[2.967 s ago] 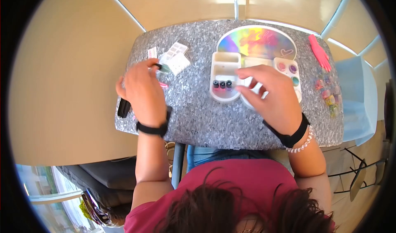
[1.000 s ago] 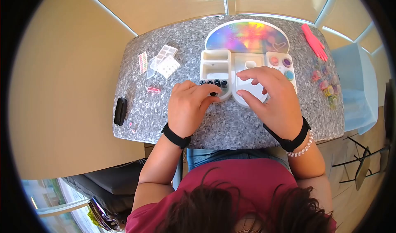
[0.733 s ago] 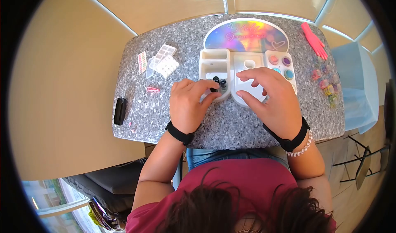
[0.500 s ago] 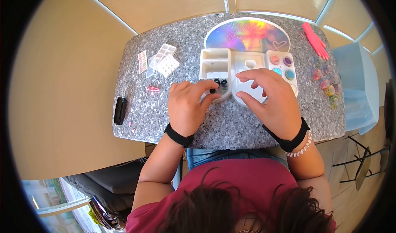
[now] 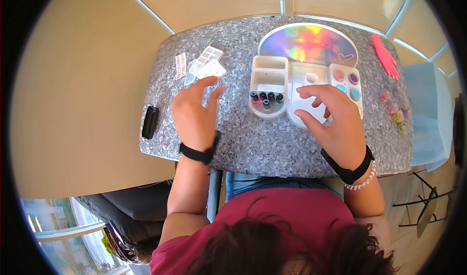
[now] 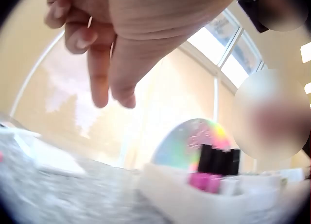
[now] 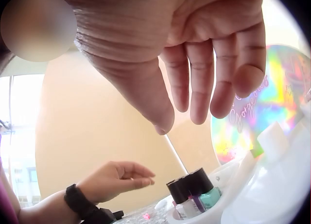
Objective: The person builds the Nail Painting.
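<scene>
Several black-capped nail polish bottles (image 5: 266, 100) stand in the front left compartment of a white organizer (image 5: 255, 82). My left hand (image 5: 193, 117) hangs over the table left of the organizer, thumb and fingers apart, holding nothing; the left wrist view shows the hand (image 6: 112, 44) with pink bottles (image 6: 205, 181) below and to the right. Over the organizer's middle tray, my right hand (image 5: 335, 114) hovers with thumb and fingers spread and nothing between them. In the right wrist view, that hand (image 7: 194, 54) is above the bottles (image 7: 192, 190), not touching them.
Behind the organizer rises a rainbow panel (image 5: 306, 44). Clear and white trays (image 5: 209, 65), a sticker sheet (image 5: 180, 65) and a black case (image 5: 150, 122) lie left. On the right are colored pots (image 5: 346, 84), a pink glove (image 5: 385, 57) and small colorful items (image 5: 396, 112).
My left hand has let go of a bottle in the front left compartment and moved left, away from the organizer. The right hand keeps its pose over the tray. The head view has shifted slightly.
</scene>
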A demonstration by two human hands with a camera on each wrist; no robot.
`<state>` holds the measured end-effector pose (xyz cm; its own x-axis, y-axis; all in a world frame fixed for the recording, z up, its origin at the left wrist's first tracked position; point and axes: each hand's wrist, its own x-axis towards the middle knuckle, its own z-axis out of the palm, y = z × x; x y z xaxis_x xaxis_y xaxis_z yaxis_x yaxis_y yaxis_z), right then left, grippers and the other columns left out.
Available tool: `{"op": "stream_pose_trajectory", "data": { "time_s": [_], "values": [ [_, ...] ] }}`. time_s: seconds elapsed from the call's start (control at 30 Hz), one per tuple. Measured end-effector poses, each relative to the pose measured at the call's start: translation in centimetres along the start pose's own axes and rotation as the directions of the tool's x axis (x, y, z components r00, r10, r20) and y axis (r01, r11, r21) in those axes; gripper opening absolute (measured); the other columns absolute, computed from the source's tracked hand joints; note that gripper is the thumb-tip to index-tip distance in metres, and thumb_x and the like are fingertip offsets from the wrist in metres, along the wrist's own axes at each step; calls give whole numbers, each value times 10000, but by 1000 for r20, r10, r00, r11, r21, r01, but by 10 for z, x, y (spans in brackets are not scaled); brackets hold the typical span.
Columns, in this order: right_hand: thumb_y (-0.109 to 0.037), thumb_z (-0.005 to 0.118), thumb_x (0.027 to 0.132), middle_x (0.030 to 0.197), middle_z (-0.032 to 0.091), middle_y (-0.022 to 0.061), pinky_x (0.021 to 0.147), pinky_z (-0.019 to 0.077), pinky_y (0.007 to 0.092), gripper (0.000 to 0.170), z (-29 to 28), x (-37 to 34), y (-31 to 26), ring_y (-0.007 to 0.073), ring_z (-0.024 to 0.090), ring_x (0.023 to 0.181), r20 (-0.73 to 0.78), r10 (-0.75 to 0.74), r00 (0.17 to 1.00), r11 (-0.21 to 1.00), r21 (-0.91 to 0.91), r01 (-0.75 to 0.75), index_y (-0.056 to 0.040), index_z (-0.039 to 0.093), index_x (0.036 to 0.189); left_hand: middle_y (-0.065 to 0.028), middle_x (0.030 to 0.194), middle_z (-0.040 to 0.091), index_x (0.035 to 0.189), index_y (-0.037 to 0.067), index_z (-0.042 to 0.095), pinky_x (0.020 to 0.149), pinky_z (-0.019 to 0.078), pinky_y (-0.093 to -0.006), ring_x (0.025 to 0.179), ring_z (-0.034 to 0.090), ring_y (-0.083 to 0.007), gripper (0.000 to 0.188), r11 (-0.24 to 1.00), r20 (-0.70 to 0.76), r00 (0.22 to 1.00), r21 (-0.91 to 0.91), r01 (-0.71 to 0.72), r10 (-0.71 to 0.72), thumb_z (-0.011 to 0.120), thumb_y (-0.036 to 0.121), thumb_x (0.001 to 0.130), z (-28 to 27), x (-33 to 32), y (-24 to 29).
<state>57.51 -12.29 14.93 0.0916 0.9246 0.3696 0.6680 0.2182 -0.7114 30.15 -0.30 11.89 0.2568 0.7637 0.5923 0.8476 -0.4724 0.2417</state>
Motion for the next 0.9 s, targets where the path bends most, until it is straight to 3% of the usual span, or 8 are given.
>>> {"op": "stream_pose_trajectory", "data": {
  "time_s": [0.13,0.2,0.37,0.43,0.53,0.6,0.67,0.9],
  "values": [
    [-115,849,896,1093,759,85,877,578,409,331,1,0,-2,287,713,971,16,-5,1000,1000,4,5,-92,749,1211,-96,1137,812,1161,113,821,895,548,-414,988,733,-331,294,984,206,971,158,85,-117,874,217,891,4,-2,-89],
    [-119,848,900,1096,759,93,881,578,415,327,1,1,-2,293,719,984,19,-32,999,999,-6,32,-91,749,1210,-127,1202,800,1171,99,816,943,558,-431,1099,734,-360,287,985,388,909,-17,170,-151,856,194,903,9,-5,-121],
    [-125,847,904,1082,763,98,892,578,422,312,4,2,-2,301,727,1015,20,-67,998,998,7,67,-89,754,1199,-134,1149,796,1117,113,820,995,548,-502,1127,716,-382,267,988,354,922,43,151,-157,875,160,860,11,-3,-129],
    [-120,849,900,1079,767,96,883,582,419,306,7,2,-5,300,729,1013,17,-65,998,998,18,65,-87,758,1190,-137,1112,796,1072,102,809,945,556,-500,1075,718,-393,204,987,332,941,157,20,-72,857,145,878,7,-3,-118],
    [-113,856,894,1067,778,95,850,590,407,286,10,3,-8,296,736,981,5,-73,997,997,36,73,-83,768,1165,-122,1073,795,1022,83,797,910,541,-452,996,707,-349,122,997,353,933,53,58,-73,818,125,909,-7,-2,-74],
    [-111,861,891,1059,784,95,825,595,400,273,13,3,-8,292,741,952,-3,-76,997,996,40,76,-81,775,1149,-110,1036,791,1016,41,779,870,530,-420,928,684,-300,105,942,316,949,-323,91,17,795,95,927,-16,-7,-31],
    [-111,868,889,1039,792,99,780,597,388,247,16,4,-9,283,746,884,7,-124,992,989,79,123,-79,787,1120,-80,1007,787,1000,63,772,879,510,-422,930,689,-294,117,911,329,937,-412,28,119,828,98,904,-35,-9,19],
    [-111,836,916,996,785,116,763,593,395,188,18,3,-9,294,748,863,125,-31,992,996,86,20,-70,792,1094,-25,1077,787,1094,142,769,970,441,-434,1038,698,-286,220,911,189,954,-385,-147,234,857,165,894,-17,-21,65]
  ]
}}
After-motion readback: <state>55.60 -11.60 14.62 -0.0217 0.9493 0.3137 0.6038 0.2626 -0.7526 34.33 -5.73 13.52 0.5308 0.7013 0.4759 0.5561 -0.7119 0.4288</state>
